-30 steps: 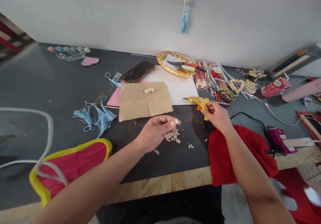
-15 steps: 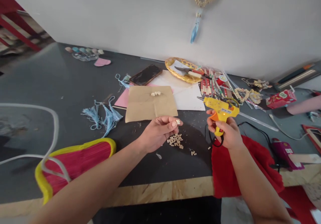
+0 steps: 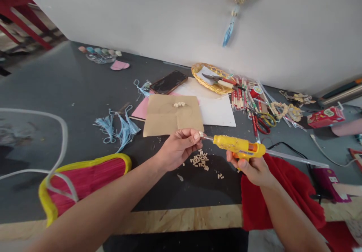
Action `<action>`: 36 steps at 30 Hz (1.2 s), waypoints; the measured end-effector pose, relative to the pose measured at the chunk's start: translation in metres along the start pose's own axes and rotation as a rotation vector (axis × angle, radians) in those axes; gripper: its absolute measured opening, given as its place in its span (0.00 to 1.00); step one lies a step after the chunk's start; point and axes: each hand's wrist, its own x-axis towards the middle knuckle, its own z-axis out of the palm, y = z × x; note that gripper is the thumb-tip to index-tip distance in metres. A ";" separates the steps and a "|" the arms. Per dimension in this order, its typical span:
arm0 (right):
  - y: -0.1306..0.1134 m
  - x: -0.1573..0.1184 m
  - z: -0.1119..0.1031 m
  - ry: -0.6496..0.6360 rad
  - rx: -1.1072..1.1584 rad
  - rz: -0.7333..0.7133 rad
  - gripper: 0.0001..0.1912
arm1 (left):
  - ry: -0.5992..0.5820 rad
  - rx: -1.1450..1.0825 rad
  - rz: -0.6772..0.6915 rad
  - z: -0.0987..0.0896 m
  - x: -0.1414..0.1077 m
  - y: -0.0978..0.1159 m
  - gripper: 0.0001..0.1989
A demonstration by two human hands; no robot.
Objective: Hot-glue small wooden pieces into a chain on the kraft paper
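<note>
Between the thumb and fingers of my left hand is a small pale bead piece. My right hand grips a yellow glue gun by its handle, and the metal nozzle points left, at or very near the bead piece. A clear glue stick sticks out of the gun's back. Below my left fingertips lie several short pale pieces on the dark table. Just beyond my left hand, a brown paper carries a short row of joined pale beads.
Blue tassels and a pink pad with yellow edging lie on the left. Behind the paper are a phone and a wicker basket holding tools. Scissors, a red cloth and a purple box are on the right.
The glue gun has swung level and moved left and down, bringing its nozzle to the bead piece. My left hand still holds the piece. The view has shifted slightly.
</note>
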 end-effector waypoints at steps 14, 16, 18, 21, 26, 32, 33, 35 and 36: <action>-0.004 0.003 -0.002 -0.005 -0.153 -0.029 0.15 | -0.003 0.007 -0.001 0.001 -0.001 -0.001 0.12; -0.004 0.004 -0.002 0.005 -0.178 -0.042 0.15 | 0.000 0.010 -0.001 0.001 -0.001 -0.001 0.12; -0.005 0.004 -0.001 0.014 -0.201 -0.060 0.15 | -0.001 0.012 -0.003 0.001 -0.001 -0.001 0.12; -0.005 0.005 -0.001 0.013 -0.221 -0.076 0.15 | -0.004 0.017 -0.006 0.001 -0.001 0.000 0.12; -0.006 0.007 -0.001 0.013 -0.254 -0.098 0.14 | -0.003 0.021 -0.004 0.002 -0.002 0.001 0.12; -0.008 0.007 -0.001 -0.007 -0.261 -0.083 0.15 | 0.006 0.025 -0.006 0.003 -0.003 0.001 0.12; -0.008 0.007 -0.001 -0.007 -0.258 -0.082 0.15 | 0.006 0.024 -0.004 0.004 -0.003 0.001 0.12; -0.008 0.007 -0.001 0.000 -0.262 -0.085 0.14 | 0.006 0.024 -0.001 0.004 -0.003 0.002 0.12; -0.007 0.007 -0.001 0.001 -0.269 -0.088 0.14 | 0.009 0.024 -0.001 0.004 -0.002 0.002 0.12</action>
